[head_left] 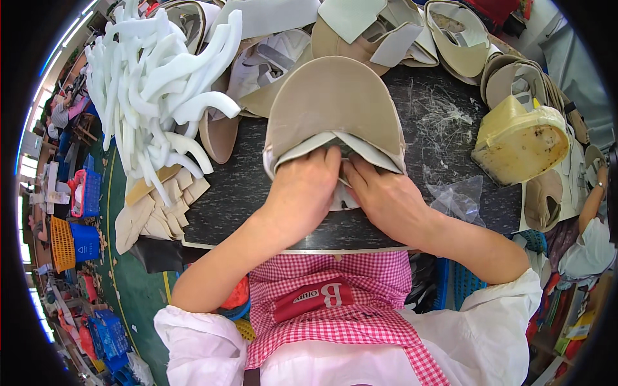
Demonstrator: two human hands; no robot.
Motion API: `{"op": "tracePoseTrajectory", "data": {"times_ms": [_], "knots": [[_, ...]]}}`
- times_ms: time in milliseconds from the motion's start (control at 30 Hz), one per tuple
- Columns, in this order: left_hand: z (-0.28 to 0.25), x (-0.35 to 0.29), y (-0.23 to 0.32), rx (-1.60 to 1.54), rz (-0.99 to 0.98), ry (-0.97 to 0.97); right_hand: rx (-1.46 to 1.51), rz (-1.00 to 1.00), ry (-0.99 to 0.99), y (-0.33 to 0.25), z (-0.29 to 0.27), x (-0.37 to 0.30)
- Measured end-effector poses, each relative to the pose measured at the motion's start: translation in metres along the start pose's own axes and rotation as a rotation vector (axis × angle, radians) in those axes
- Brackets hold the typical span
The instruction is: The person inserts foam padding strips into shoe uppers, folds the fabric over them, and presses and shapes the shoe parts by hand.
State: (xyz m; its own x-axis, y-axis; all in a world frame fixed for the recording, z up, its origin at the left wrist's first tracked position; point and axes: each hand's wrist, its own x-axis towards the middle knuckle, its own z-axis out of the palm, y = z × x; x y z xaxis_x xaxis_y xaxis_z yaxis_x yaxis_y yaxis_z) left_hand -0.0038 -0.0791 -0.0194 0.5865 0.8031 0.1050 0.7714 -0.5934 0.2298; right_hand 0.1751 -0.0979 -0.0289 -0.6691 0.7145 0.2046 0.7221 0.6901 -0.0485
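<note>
Beige and smooth, the curved piece (335,96) was just behind the middle of the bench's (347,238) front edge; we judged it light, springy, best held by its rim. Our left hand (301,191) and right hand (391,198) curled into its opening; we couldn't tell their grip.

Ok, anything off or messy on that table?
Yes: whitish streaks mark the black tabletop right of the cap, looking like residue. The yellowish tub at right has dark brown stains. Can't tell if either is fresh.
</note>
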Motion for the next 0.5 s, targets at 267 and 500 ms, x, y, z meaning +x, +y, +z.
{"op": "tracePoseTrajectory", "data": {"times_ms": [267, 500], "knots": [[0.018, -0.02, -0.016, -0.096, 0.045, 0.352, 0.335, 0.034, 0.03, 0.003, -0.003, -0.014], [0.031, -0.031, -0.024, 0.061, 0.206, 0.372, 0.189, 0.008, 0.042, -0.005, 0.004, -0.019]]}}
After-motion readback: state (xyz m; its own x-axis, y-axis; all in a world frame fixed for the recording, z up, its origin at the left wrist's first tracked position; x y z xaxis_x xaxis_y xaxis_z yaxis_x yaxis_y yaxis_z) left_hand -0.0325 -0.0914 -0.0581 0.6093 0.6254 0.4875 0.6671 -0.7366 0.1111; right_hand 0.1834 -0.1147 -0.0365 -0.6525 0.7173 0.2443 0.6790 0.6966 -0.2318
